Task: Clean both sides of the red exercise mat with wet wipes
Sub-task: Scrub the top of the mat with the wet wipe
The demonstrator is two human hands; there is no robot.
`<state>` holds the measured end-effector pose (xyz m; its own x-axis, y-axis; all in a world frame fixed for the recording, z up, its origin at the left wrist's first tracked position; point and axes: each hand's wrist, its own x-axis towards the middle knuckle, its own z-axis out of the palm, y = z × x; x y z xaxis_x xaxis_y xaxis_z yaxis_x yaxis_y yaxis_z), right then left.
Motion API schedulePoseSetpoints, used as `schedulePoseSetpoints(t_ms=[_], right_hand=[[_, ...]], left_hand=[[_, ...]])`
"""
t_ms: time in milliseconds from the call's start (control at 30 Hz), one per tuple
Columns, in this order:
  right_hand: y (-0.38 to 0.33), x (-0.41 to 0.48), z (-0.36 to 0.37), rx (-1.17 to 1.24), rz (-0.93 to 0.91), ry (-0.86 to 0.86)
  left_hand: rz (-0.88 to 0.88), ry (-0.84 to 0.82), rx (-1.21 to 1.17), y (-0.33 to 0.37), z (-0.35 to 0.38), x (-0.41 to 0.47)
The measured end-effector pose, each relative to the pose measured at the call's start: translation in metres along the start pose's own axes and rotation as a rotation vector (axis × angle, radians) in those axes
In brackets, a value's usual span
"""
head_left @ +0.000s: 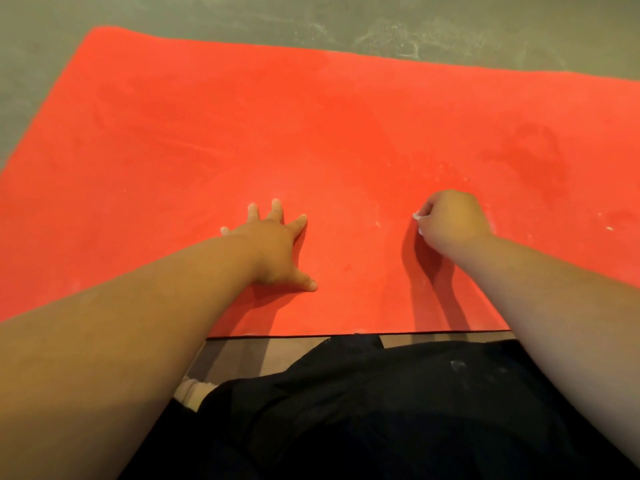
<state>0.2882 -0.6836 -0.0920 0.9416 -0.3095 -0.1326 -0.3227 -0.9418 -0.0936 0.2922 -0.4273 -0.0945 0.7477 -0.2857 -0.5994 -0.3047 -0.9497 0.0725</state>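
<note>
Here, the left hand [273, 244] lies flat with fingers spread, pressing on the flat red foam exercise mat [207, 133] that stretches under and beyond both hands on the grey concrete floor [52, 15]. To its right, the right hand [450, 220] is fisted on the mat, curled round a crumpled white wet wipe [418, 216].

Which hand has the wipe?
The right hand: its fingers curl round a white wipe. The left hand lies flat, fingers spread, on the red mat.

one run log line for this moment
left hand: flat on red mat | right hand: grips white wipe on mat | mat: spread on grey floor
</note>
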Motion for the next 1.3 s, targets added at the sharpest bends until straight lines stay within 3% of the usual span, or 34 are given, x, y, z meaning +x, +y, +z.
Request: schedulePoseSetpoints(t_ms=[233, 467, 700, 967, 1200, 1300], right_hand=[[-0.066, -0.039, 0.017, 0.100, -0.387, -0.178], [-0.023, 0.007, 0.003, 0.115, -0.081, 0.021], [-0.047, -0.028, 0.011, 0.133, -0.330, -0.142], [-0.049, 0.029, 0.010, 0.222, -0.079, 0.051], [-0.045, -0.019, 0.005, 0.018, -0.516, -0.196], [-0.039, 0.008, 0.004, 0.122, -0.380, -0.157]], left_hand=[[-0.006, -0.024, 0.017, 0.003, -0.003, 0.000], [-0.005, -0.012, 0.009, 0.003, -0.001, 0.001], [-0.020, -0.032, -0.001, 0.005, -0.003, 0.004], [-0.025, -0.038, -0.024, 0.005, -0.005, 0.002], [-0.021, -0.034, -0.023, 0.004, -0.004, 0.003], [-0.024, -0.034, -0.022, 0.005, -0.004, 0.002]])
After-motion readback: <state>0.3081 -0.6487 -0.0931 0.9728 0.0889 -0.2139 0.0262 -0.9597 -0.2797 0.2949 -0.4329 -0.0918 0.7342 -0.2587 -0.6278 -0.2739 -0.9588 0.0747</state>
